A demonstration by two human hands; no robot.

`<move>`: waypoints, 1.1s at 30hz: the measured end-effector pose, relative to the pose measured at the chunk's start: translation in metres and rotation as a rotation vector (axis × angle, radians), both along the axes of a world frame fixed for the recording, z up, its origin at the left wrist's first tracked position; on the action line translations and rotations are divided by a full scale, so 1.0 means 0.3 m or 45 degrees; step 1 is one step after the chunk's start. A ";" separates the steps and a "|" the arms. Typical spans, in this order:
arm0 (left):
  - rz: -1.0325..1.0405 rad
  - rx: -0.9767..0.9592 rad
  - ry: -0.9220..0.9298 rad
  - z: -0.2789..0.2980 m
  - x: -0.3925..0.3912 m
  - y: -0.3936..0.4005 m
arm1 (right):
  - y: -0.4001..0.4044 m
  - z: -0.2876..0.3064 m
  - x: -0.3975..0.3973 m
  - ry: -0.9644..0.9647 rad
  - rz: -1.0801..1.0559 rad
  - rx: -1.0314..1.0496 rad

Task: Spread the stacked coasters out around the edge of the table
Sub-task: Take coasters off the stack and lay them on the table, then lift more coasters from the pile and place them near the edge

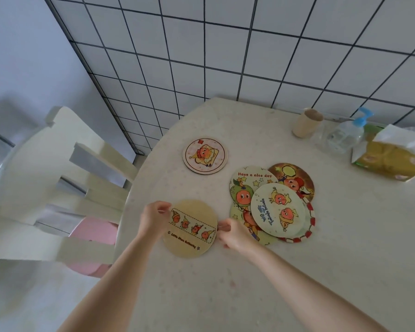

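Observation:
A tan round coaster with a strip of orange figures lies near the table's left edge. My left hand pinches its left rim and my right hand pinches its right rim. To the right, several round coasters lie in a loose overlapping pile. A single pink-rimmed coaster lies flat by itself farther back, near the table's left edge.
The pale round table meets a tiled wall at the back. A paper cup, a clear pump bottle and a yellow-green packet stand at the back right. A white chair with a pink seat stands to the left.

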State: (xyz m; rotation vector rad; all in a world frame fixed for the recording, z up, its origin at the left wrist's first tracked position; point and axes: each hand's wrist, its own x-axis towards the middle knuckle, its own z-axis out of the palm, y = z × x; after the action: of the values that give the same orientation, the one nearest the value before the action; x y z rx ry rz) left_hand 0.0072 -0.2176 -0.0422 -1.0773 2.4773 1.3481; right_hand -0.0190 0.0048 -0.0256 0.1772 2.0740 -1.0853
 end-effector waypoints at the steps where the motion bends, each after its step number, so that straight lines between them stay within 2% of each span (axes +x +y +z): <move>1: -0.013 -0.022 -0.049 -0.002 0.002 0.007 | 0.020 0.000 -0.006 0.011 0.020 0.028; 4: -0.045 -0.058 -0.109 -0.004 0.004 0.045 | 0.097 0.008 -0.044 0.026 0.016 0.076; 8: -0.142 -0.116 -0.027 0.007 -0.036 0.155 | 0.230 0.035 -0.118 0.089 -0.046 0.141; 17: -0.324 0.028 0.038 0.009 -0.215 0.496 | 0.521 0.023 -0.196 0.140 -0.310 0.324; 22: -0.404 0.024 0.020 -0.002 -0.286 0.636 | 0.631 -0.008 -0.232 0.144 -0.449 0.428; 27: -0.324 0.087 0.005 -0.006 -0.308 0.724 | 0.639 -0.024 -0.260 0.027 -0.578 0.304; 33: -0.202 0.205 -0.138 0.009 -0.306 0.744 | 0.625 -0.030 -0.246 0.037 -0.574 0.209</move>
State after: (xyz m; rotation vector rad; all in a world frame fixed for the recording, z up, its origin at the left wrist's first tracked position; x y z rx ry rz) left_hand -0.0847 0.0056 -0.0395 -0.8745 2.2795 1.3758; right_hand -0.0928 0.1924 -0.0345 0.7439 2.2067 -1.1769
